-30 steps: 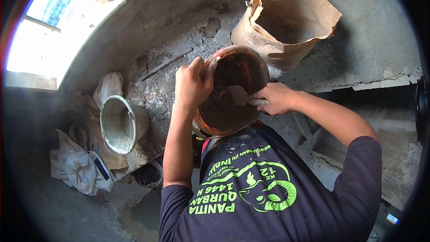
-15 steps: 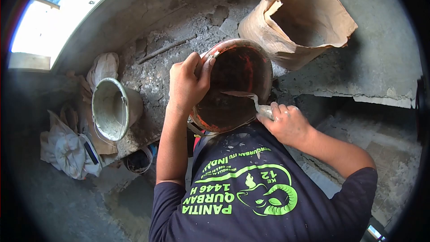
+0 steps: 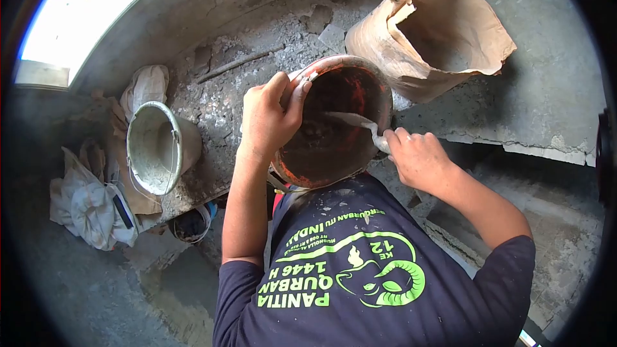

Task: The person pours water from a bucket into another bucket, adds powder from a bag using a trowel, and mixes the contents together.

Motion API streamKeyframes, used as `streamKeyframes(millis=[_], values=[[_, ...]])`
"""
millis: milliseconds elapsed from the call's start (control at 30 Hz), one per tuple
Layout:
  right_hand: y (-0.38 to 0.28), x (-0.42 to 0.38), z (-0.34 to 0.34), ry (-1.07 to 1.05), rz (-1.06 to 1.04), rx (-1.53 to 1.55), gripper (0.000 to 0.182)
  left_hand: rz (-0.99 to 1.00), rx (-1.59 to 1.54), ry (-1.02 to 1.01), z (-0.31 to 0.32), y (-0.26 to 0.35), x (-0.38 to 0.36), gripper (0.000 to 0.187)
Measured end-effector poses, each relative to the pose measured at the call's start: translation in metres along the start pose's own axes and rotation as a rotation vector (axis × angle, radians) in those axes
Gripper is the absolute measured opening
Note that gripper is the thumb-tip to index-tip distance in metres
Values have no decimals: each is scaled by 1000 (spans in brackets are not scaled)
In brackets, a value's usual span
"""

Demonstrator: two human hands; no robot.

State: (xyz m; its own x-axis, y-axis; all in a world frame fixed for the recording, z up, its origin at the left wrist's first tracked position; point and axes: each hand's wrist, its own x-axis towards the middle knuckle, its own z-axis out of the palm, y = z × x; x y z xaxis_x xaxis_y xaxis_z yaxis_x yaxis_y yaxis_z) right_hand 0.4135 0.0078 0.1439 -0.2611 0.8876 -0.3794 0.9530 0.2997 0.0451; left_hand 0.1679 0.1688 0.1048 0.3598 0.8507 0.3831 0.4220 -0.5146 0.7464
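Observation:
A round bucket [image 3: 360, 148], dark inside with reddish-orange streaks, is tilted against the front of my shirt. Its upper left rim is gripped by my left hand [image 3: 275, 112], fingers closed over the edge. My right hand [image 3: 418, 159], to the right of the bucket, is wrapped round the handle of a trowel [image 3: 357, 119]. The trowel's blade reaches into the bucket, across its opening. What lies at the bottom of the bucket is too dark to make out.
A grey-green bucket [image 3: 186, 148] with a wire handle stands at left on a rubble-strewn ledge. An open brown paper sack [image 3: 421, 77] is at upper right. White sacks [image 3: 93, 209] lie at lower left. A stick [image 3: 241, 63] lies among the debris. A broken concrete edge [image 3: 546, 153] runs along the right.
My right hand and the trowel have shifted slightly right and upward, the blade still inside the bucket. My left hand keeps its hold on the rim. The view has turned a little.

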Motion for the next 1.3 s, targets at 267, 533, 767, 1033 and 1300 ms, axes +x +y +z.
streamKeyframes(millis=[267, 533, 767, 1033, 1300], values=[[-14, 21, 1, -178, 87, 152, 34, 5, -10, -16, 2, 2, 1, 36], [3, 91, -27, -229, 38, -93, 19, -15, 4, -7, 6, 13, -1, 36], [-4, 41, -62, 83, 179, -140, 26, -45, 6, 12, -3, 0, -2, 36], [-23, 68, 3, 2, 134, 57, 16, -59, 57, 1, -5, -8, 10, 34], [-30, 29, -12, -21, 33, 11, 17, -66, 5, -40, -2, -6, 19, 37]])
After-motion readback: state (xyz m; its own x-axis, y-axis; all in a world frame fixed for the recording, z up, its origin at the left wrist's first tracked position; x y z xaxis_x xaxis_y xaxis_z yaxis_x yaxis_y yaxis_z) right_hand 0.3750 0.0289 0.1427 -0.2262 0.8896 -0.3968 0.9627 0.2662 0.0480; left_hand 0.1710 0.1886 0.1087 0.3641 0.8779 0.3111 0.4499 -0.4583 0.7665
